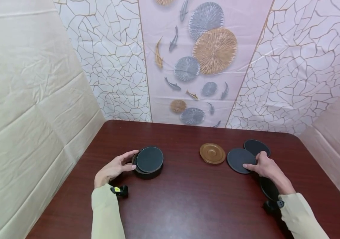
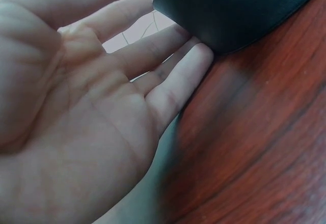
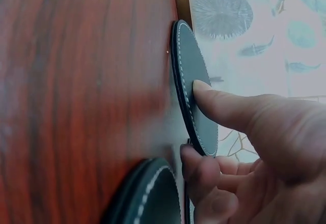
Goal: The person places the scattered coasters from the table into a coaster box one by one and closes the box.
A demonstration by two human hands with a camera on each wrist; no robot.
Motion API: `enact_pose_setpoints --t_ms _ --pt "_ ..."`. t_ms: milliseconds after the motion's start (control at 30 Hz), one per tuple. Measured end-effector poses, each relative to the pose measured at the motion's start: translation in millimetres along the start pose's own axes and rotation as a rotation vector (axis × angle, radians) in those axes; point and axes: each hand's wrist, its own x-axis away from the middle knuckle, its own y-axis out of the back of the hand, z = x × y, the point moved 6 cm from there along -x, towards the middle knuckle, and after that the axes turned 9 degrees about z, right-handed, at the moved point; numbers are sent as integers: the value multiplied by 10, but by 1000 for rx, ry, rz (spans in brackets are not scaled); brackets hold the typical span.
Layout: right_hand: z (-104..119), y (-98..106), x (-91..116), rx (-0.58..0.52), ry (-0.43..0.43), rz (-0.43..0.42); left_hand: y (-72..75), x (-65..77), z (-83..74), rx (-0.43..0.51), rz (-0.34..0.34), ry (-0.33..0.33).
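In the head view my left hand (image 1: 113, 169) holds the left side of a round black coaster holder (image 1: 149, 175), thumb at the front and fingers behind. A dark round coaster (image 1: 150, 159) lies at the top of the holder, and a brown rim shows at its left. The left wrist view shows my fingers against the holder's dark side (image 2: 229, 15). On the right, my right hand (image 1: 268, 167) pinches the edge of a black coaster (image 1: 239, 161), thumb on its upper face. White stitching runs round this coaster (image 3: 196, 71) in the right wrist view.
Left of the pinched coaster lies a brown ridged disc (image 1: 212, 153). Another black coaster (image 1: 254, 146) lies behind it, and a further one (image 1: 267, 187) is partly under the right forearm. A patterned cloth backdrop (image 1: 187, 99) stands behind the dark red table (image 1: 181, 199).
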Motion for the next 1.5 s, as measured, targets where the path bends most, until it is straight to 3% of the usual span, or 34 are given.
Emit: enact_pose_setpoints --t_ms 633,967,1500 --pt "303 196 211 37 143 -294 -19 6 -7 -3 13 -22" --pt "532 262 384 49 254 -303 2 -5 -6 -18 8 -4" --pt "926 325 410 103 318 -332 4 1 1 -12 -3 -1"
